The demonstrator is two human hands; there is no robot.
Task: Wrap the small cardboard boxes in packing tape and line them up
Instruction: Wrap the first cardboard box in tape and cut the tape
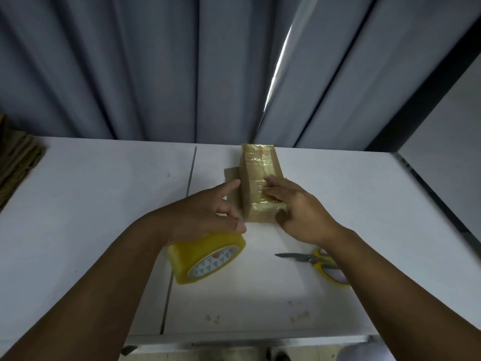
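A row of small tape-wrapped cardboard boxes (259,165) runs from mid-table toward the curtain. My right hand (294,207) lies on the nearest box, fingers flat on its top and thumb against its near end. A plain cardboard piece (232,178) lies flat against the row's left side. My left hand (208,212) hovers beside it, index finger extended toward the boxes and the other fingers loosely curled, holding nothing. A yellow roll of packing tape (205,259) sits on the table just below my left wrist.
Yellow-handled scissors (316,261) lie near my right forearm, blade pointing left. A pile of brown cardboard (18,162) sits at the table's far left. A grey curtain (182,61) hangs behind the white table (91,204), whose right edge runs diagonally.
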